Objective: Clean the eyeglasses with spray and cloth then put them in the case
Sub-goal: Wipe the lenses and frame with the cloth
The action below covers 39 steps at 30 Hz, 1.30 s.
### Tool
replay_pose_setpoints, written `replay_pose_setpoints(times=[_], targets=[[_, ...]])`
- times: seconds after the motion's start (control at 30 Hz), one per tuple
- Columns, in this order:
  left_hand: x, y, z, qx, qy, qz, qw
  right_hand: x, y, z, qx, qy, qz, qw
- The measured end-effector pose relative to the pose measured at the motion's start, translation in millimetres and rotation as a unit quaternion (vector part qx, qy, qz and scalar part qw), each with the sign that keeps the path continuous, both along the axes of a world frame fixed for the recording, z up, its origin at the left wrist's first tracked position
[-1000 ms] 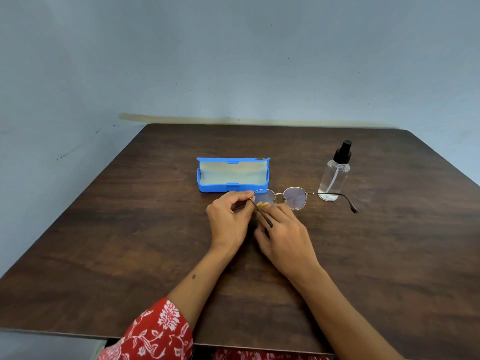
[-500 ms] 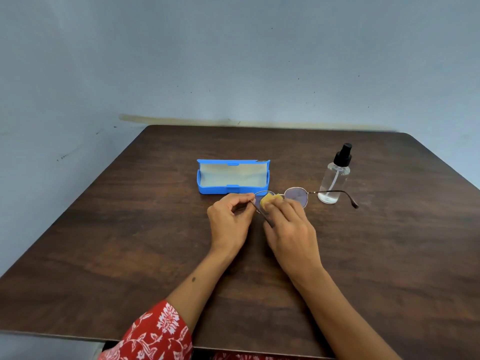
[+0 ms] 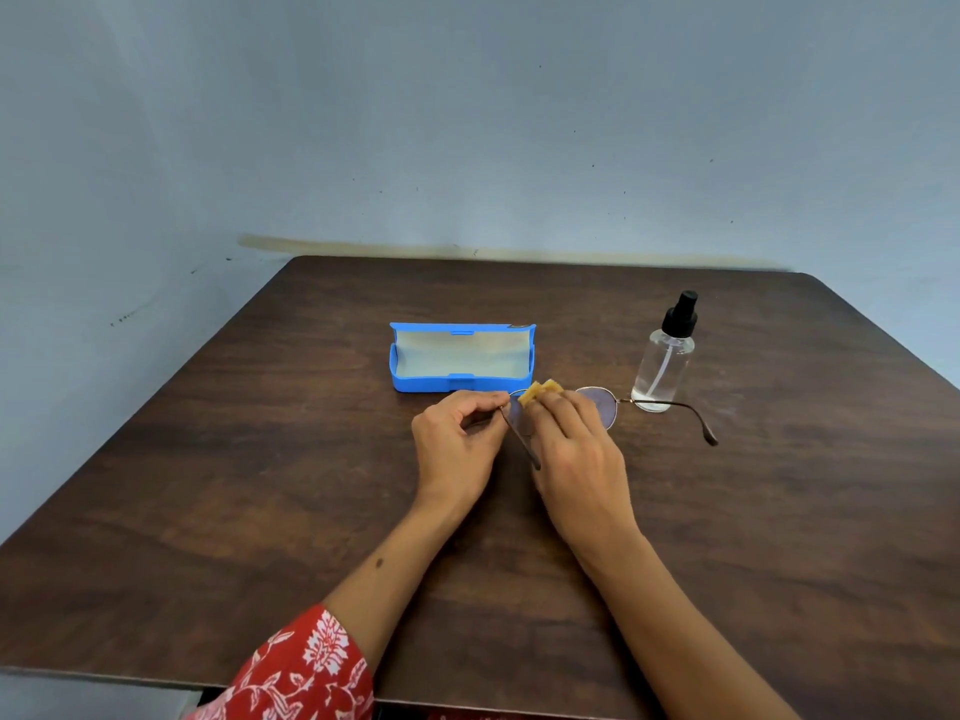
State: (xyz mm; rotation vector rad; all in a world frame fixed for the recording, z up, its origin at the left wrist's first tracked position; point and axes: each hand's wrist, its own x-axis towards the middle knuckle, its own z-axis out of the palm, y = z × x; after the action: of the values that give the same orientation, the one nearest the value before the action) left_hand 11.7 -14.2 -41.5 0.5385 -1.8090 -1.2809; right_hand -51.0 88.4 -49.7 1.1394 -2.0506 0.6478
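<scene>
Thin-framed round eyeglasses (image 3: 602, 405) are held just above the dark wooden table (image 3: 260, 485), in front of the case. My left hand (image 3: 457, 439) pinches the frame at its left hinge. My right hand (image 3: 576, 454) pinches a small yellow cloth (image 3: 537, 391) onto the left lens, hiding most of that lens. The right lens and its temple arm stick out to the right. An open blue eyeglass case (image 3: 462, 357) with a pale lining lies just behind the hands. A clear spray bottle (image 3: 665, 356) with a black nozzle stands upright to the right.
The table meets a pale blue wall at the back and left. Bare wood lies on both sides of my forearms. A red floral sleeve (image 3: 306, 667) shows at the near edge.
My right hand has slid the yellow cloth up over the left lens, so more cloth shows above the fingers. The glasses have shifted slightly. My left hand keeps its pinch.
</scene>
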Motion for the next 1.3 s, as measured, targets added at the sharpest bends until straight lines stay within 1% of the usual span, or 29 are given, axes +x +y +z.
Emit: replay_pose_setpoints(times=[0.1, 0.3, 0.5, 0.57, 0.67, 0.77, 1.0, 1.13, 1.23, 1.3], targets=[[0.7, 0.9, -0.2, -0.006, 0.000, -0.002, 1.000, -3.5, 0.0, -1.0, -0.002, 0.000, -0.013, 1.000], [-0.2, -0.7, 0.4, 0.012, -0.002, 0.010, 1.000, 9.4, -2.8, 0.5, 0.023, -0.006, 0.067, 0.998], [0.0, 1.0, 1.4, -0.004, 0.009, 0.009, 1.000, 1.9, -3.3, 0.7, 0.004, -0.006, -0.002, 1.000], [-0.2, 0.4, 1.5, -0.006, 0.005, 0.014, 1.000, 2.1, -3.4, 0.8, 0.011, -0.009, 0.004, 1.000], [-0.4, -1.8, 0.5, 0.000, -0.004, 0.021, 1.000, 7.3, -2.3, 1.8, 0.031, -0.023, 0.046, 0.998], [0.1, -2.8, 0.6, 0.007, -0.006, 0.026, 1.000, 11.0, -1.5, 3.8, 0.028, -0.030, 0.076, 0.996], [0.1, -1.0, 0.7, -0.009, -0.001, 0.025, 1.000, 2.5, -5.9, -0.3, 0.004, -0.015, 0.028, 0.999], [0.6, -1.3, 0.3, -0.012, -0.003, 0.038, 0.999, 5.6, -3.1, -0.9, 0.040, -0.022, 0.059, 0.997], [0.3, -3.3, 0.5, 0.000, 0.000, 0.044, 0.999, 11.7, -2.1, -1.7, 0.044, -0.014, 0.082, 0.996], [0.2, -3.2, 0.7, -0.002, 0.003, 0.046, 0.999, 11.8, -2.3, -0.9, 0.033, 0.003, 0.063, 0.997]])
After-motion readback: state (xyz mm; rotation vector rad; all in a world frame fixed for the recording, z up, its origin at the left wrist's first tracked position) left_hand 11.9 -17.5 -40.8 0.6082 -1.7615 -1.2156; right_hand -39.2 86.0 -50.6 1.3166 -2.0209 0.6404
